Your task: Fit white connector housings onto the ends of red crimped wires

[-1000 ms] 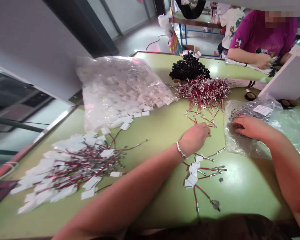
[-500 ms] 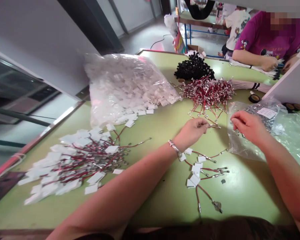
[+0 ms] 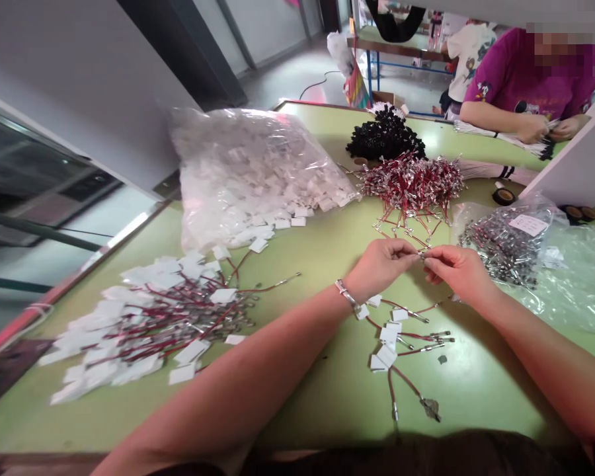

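Note:
My left hand (image 3: 381, 266) is closed in a pinch on a short red wire with a metal end (image 3: 420, 254), mostly hidden by the fingers. The fingertips of my right hand (image 3: 460, 270) meet it there, pinched on what looks like a small metal fitting. Just beyond both hands lies a heap of red wires with metal ends (image 3: 409, 185). Right of my right hand, a clear bag of small metal fittings (image 3: 506, 241) lies on the table. Nearer to me, several red wires with white tags (image 3: 389, 336) are spread out.
A large clear bag of white tags (image 3: 258, 172) and a pile of tagged red wires (image 3: 163, 317) lie at left. Black parts (image 3: 387, 135) are heaped at the back. Black tape (image 3: 504, 194) sits near a white panel (image 3: 575, 158). Across the table, a co-worker (image 3: 530, 86) handles white cables.
My right hand has moved left from the bag of metal fittings to meet my left hand's fingertips. My left hand has barely moved. The co-worker's hands have shifted slightly.

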### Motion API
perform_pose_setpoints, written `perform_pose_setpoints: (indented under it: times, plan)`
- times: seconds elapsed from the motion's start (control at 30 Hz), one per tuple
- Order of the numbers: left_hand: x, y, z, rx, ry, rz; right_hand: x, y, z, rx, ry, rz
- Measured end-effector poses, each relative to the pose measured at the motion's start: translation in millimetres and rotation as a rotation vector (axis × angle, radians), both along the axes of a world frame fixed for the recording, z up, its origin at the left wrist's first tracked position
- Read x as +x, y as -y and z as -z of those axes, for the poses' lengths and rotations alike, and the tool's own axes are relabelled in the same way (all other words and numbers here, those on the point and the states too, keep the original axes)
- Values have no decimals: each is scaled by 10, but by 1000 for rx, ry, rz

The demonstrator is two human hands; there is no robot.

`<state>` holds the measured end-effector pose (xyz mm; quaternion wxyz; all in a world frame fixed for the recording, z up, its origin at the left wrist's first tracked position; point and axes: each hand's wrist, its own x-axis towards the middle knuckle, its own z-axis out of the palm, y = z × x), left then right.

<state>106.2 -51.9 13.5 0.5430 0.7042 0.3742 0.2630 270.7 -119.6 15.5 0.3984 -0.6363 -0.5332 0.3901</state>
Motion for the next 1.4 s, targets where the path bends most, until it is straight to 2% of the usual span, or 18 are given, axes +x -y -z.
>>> perform_pose_setpoints:
  times: [0.13,0.23,0.33,0.4,0.5,0.6,0.67,0.73,0.8,0.93,1.0,1.1,1.2,1.3,1.33,1.4]
  plan:
    - [-6,-8,16,2,-10,-6,25,8,11,73,109,32]
    - [0,8,4,-2,6,3,22,17,25,112,227,-53]
    - [1,33,-40,80,17,18,5,40,12,83,256,-119]
    - [-4,40,-61,113,-3,2,5,53,-14,83,234,-78]
    - [-6,41,-58,74,-30,-5,20,53,-36,115,219,6]
    - [-1,46,-20,65,-47,18,37,34,-18,167,271,-34]
    - [-4,48,15,114,-70,16,53,23,-9,229,364,-81]
    - [-19,43,49,235,-112,40,74,21,-23,248,446,-134]
    - [-45,33,70,421,-181,110,91,30,-63,158,447,-201]
    - [-82,39,38,753,-392,318,98,53,-154,-176,254,-236]
    - [-67,69,-19,816,-502,402,93,48,-182,-286,178,-268]
    - [-7,110,-130,802,-594,435,77,15,-212,-283,125,-385]
    - [12,24,-238,714,-512,420,53,-15,-233,-216,142,-426]
    - [-138,-283,-298,594,-513,415,70,-12,-225,-192,222,-412]
    - [-233,-421,-298,573,-589,317,94,-5,-219,-194,213,-397]
    - [-466,-700,-261,555,-864,27,159,7,-209,-202,117,-336]
